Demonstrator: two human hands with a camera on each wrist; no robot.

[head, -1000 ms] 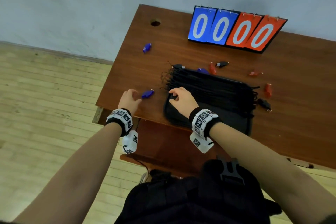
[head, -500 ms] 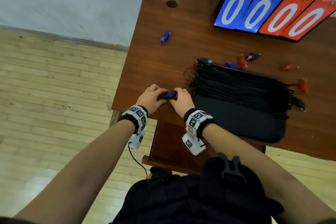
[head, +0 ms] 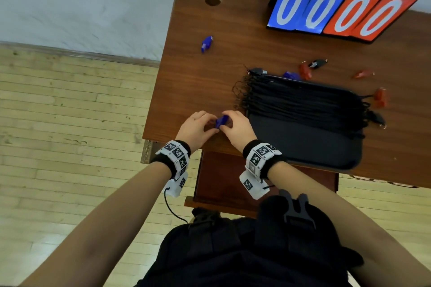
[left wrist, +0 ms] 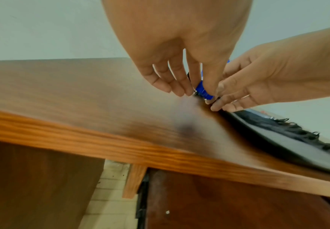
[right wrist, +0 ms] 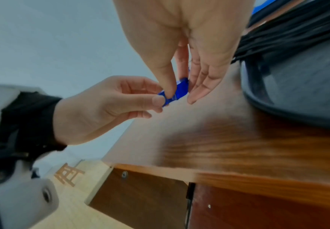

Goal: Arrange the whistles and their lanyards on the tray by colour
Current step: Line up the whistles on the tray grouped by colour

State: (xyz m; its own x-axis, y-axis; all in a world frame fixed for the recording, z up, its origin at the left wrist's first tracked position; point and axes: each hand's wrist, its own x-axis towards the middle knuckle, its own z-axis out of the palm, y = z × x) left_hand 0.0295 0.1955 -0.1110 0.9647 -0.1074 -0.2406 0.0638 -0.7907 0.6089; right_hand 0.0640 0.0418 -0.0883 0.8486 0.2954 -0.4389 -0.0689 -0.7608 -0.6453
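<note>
While both hands (head: 217, 127) pinch it, glossy blue whistle (head: 221, 121) gleams.

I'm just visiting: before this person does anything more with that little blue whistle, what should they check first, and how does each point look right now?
1. Blue whistle held firmly: ok, left hand and right hand both pinch it.
2. Lanyard clipped to it: cannot tell, fingers hide the ring.
3. Free space on the tray: ok, its near half is bare.
4. Lanyards reachable: ok, bundled across the tray's far half.
5. Other whistles sorted: not ok, far blue whistle lies loose on the table.
</note>
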